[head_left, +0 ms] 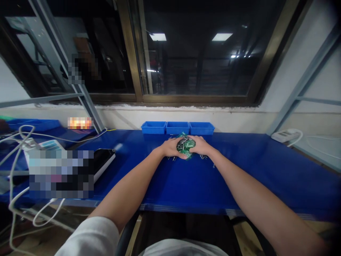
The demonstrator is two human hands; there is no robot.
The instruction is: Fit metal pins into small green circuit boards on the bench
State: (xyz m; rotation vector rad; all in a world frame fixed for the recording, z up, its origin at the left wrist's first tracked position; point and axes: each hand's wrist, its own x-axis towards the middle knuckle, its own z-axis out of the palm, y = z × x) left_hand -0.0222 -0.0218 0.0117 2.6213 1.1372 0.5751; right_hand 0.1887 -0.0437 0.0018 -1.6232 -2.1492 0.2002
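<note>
Curled fingers on the left hand [172,147] and the right hand [201,145] press in from both sides, holding a lump of green circuit board pieces [185,145] tight between them. The lump sits near the far edge of a blue table [239,174], just in front of three blue bins [178,128]. Small metal pins [172,158] lie near the hands.

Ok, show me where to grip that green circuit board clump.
Grip the clump of green circuit boards by its left and right sides, coming in as the left hand and right hand do now: it is lumpy, with metal leads bristling on top, so reaching from above looks worse.
</note>
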